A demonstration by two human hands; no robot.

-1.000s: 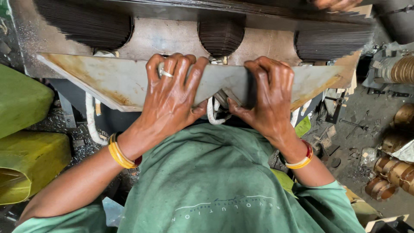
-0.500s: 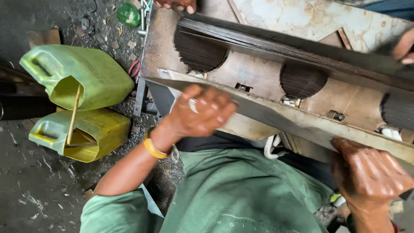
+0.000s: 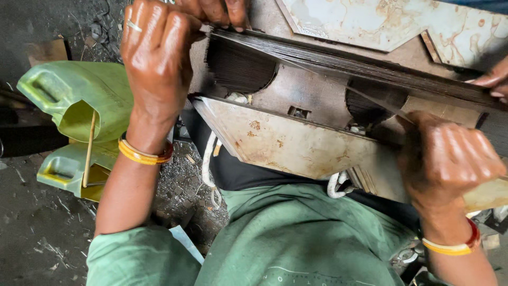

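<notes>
A stack of thin dark metal sheets (image 3: 338,61) lies across a rusty pale steel frame plate (image 3: 280,140). My left hand (image 3: 156,58), with a ring and yellow bangles at the wrist, is closed on the left end of the top sheet at the stack's corner. My right hand (image 3: 447,159) is clenched on the same thin sheet further right, in front of the frame plate. Dark laminated cores (image 3: 238,69) show in rounded cut-outs under the stack.
Two cut-open green plastic cans (image 3: 79,106) stand at the left on a dark, gritty floor (image 3: 32,233). White cord (image 3: 209,169) hangs below the frame. Another person's fingers (image 3: 489,79) touch the stack at the right edge, and more fingers (image 3: 217,10) at the top.
My left hand has risen from the frame plate to the stack's left end. My right hand has closed into a fist on the sheet. The view has shifted right and closer.
</notes>
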